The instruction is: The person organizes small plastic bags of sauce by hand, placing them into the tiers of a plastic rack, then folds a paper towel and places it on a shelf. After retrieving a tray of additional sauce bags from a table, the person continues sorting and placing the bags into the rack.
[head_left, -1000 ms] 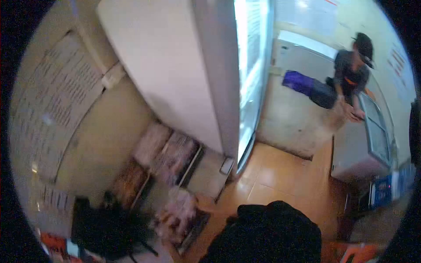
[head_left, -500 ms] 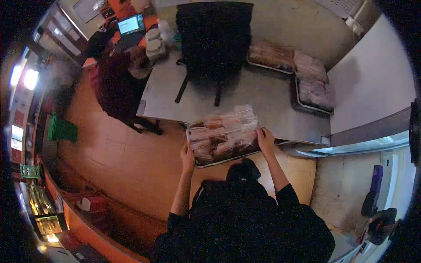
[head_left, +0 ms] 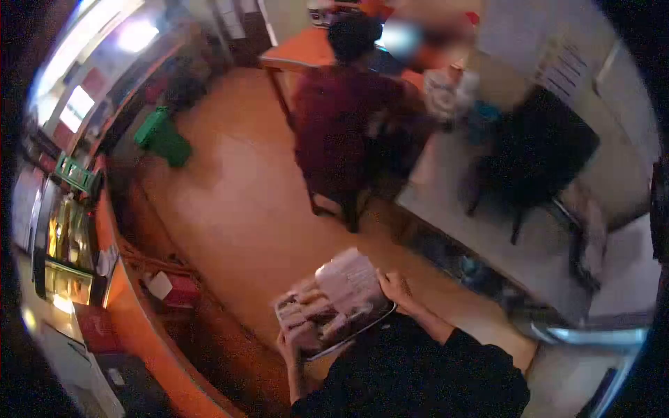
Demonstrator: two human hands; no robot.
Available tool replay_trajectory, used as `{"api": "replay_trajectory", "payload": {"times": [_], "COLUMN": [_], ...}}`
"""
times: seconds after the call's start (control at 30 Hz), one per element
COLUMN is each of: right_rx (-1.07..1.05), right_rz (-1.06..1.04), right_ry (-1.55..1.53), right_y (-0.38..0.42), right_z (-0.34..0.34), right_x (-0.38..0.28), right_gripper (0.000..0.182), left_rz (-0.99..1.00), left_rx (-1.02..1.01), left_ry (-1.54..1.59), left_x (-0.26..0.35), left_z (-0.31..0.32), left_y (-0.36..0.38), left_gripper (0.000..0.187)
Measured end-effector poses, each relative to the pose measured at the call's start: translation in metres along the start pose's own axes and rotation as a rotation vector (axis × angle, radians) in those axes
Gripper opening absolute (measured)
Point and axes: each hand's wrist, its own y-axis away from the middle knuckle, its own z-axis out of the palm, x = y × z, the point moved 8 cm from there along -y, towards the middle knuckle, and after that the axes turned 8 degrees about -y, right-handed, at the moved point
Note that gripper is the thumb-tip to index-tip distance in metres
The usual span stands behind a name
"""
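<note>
A shallow metal tray point(head_left: 354, 339) is held level at my waist, one hand at each end. It is piled with pale, elongated pieces point(head_left: 317, 306), partly under a whitish, flat wrapped layer point(head_left: 350, 277); blur hides their exact kind. My left hand point(head_left: 288, 346) grips the tray's near left end, fingers closed on the rim. At the opposite end, my right hand point(head_left: 394, 287) is closed around the edge, its fingertips partly hidden by the load.
Ahead, a person in a dark red top point(head_left: 341, 118) sits at an orange table point(head_left: 303, 49). A metal worktable point(head_left: 446, 184) with a black backless-looking object point(head_left: 540, 146) stands right. Left are a green bin point(head_left: 164, 136) and an orange counter point(head_left: 143, 324).
My view has swung left, away from the metal worktable. The tray has come off the worktable's edge area and is now over the floor, still in both hands.
</note>
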Motion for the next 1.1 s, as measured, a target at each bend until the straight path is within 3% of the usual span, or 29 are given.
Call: {"api": "replay_trajectory", "payload": {"times": [0.03,0.07,0.13,0.17,0.23,0.27,0.3,0.33,0.4,0.43,0.47,0.5,0.53,0.63,0.67,0.73,0.8,0.87,0.9,0.93,0.97,1.03,1.1], "right_rx": [-0.115,-0.230,-0.440,-0.480,-0.714,-0.747,-0.781,-0.820,-0.926,-0.945,-1.000,-1.100,-1.111,-1.013,-0.928,-0.850,-0.800,-0.541,-0.499,-0.457,-0.447,-0.430,-0.430], "right_rz": [0.050,0.009,0.033,0.018,-0.146,-0.238,-0.264,-0.270,-0.329,-0.315,-0.284,-0.262,-0.268,-0.287,-0.302,-0.182,-0.059,-0.281,-0.219,-0.160,-0.156,0.004,-0.058], "right_ry": [0.159,0.116,0.038,0.046,0.019,0.081,0.053,0.023,0.021,-0.002,-0.103,-0.116,-0.119,-0.146,-0.157,0.003,-0.164,-0.137,-0.130,-0.123,-0.131,-0.234,-0.118], "right_y": [-0.033,-0.081,-0.110,-0.137,-0.149,-0.177,-0.181,-0.175,-0.177,-0.180,-0.182,-0.228,-0.234,-0.268,-0.290,-0.371,-0.423,-0.496,-0.536,-0.566,-0.582,-0.605,-0.677], "right_z": [0.018,0.116,0.204,0.268,0.353,0.382,0.431,0.487,0.589,0.634,0.682,0.671,0.705,0.771,0.790,0.828,0.859,0.896,0.916,0.937,0.956,0.977,1.036], "right_x": [-0.041,-0.044,-0.108,-0.139,-0.195,-0.231,-0.261,-0.281,-0.299,-0.298,-0.295,-0.310,-0.324,-0.363,-0.377,-0.395,-0.425,-0.414,-0.397,-0.390,-0.422,-0.513,-0.497], "right_gripper": [0.048,0.051,0.053,0.053,0.056,0.056,0.057,0.058,0.058,0.058,0.058,0.058,0.057,0.057,0.057,0.056,0.058,0.057,0.057,0.057,0.057,0.059,0.059], "left_rz": [-0.023,-0.053,-0.072,0.018,0.064,-0.004,-0.080,-0.098,-0.208,-0.225,-0.250,-0.316,-0.280,-0.427,-0.136,-0.231,-0.166,-0.263,-0.197,-0.134,0.002,-0.125,-0.154], "left_rx": [0.075,0.262,0.426,0.499,0.631,0.751,0.886,0.975,1.399,1.476,1.291,1.128,1.153,1.127,1.106,0.976,0.938,0.778,0.724,0.822,0.814,0.651,0.638], "left_ry": [0.072,0.135,0.183,0.042,-0.102,0.139,0.334,0.362,0.429,0.463,0.453,0.383,0.237,0.247,-0.018,0.138,0.155,0.155,0.277,0.198,0.052,0.202,0.290], "left_x": [-0.001,0.003,0.009,0.010,0.045,0.058,0.048,-0.002,-0.122,-0.119,-0.078,0.016,-0.004,0.058,0.012,0.004,0.035,0.077,0.062,0.062,0.085,0.071,0.066], "left_z": [-0.006,-0.051,-0.108,-0.152,-0.198,-0.208,-0.235,-0.265,-0.290,-0.312,-0.357,-0.343,-0.368,-0.454,-0.484,-0.509,-0.550,-0.589,-0.595,-0.608,-0.624,-0.639,-0.660], "left_y": [-0.011,-0.041,-0.054,-0.079,-0.076,-0.108,-0.122,-0.129,-0.141,-0.157,-0.187,-0.213,-0.224,-0.313,-0.346,-0.465,-0.564,-0.659,-0.712,-0.760,-0.803,-0.890,-0.958], "left_gripper": [0.034,0.033,0.033,0.034,0.035,0.034,0.034,0.034,0.032,0.032,0.032,0.033,0.032,0.032,0.034,0.037,0.036,0.034,0.034,0.034,0.036,0.037,0.037]}}
